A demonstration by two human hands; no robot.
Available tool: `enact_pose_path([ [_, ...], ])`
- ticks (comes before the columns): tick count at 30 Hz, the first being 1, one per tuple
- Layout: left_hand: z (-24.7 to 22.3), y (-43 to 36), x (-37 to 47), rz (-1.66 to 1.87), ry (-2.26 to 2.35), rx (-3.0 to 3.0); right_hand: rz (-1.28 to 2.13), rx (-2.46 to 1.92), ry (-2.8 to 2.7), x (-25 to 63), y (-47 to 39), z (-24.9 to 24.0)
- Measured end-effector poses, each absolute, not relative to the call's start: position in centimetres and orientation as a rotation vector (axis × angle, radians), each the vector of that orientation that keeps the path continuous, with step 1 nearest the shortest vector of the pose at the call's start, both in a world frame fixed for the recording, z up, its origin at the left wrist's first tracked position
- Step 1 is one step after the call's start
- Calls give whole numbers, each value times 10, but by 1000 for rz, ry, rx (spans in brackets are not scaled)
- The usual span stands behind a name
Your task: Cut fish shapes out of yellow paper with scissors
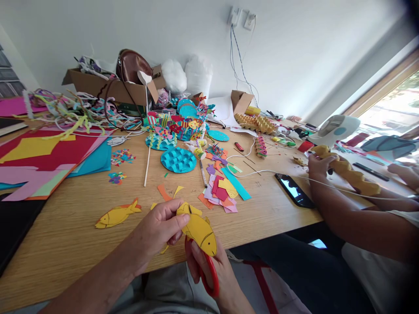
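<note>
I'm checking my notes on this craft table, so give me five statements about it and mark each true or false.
1. The left hand holds a yellow paper fish. True.
2. The right hand holds a glue bottle. False: the right hand holds red-handled scissors.
3. A loose fish lies left of the pile of paper scraps. True.
4. The phone lies on a blue disc. False: the phone lies on the wooden tabletop.
5. A co-worker's hand holds a mustard-coloured bumpy strip. True.
</note>
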State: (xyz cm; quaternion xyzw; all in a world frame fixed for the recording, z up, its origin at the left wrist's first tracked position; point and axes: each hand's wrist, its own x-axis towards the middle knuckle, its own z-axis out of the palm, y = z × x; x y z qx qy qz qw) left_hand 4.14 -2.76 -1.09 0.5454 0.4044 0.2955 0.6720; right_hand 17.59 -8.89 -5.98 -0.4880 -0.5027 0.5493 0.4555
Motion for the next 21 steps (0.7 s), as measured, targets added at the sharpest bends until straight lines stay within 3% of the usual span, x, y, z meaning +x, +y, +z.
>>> enact_pose_path([
  [21, -14, -17, 28, 599, 872, 1358, 1493, -1049, -1228, 179, -85, -58],
])
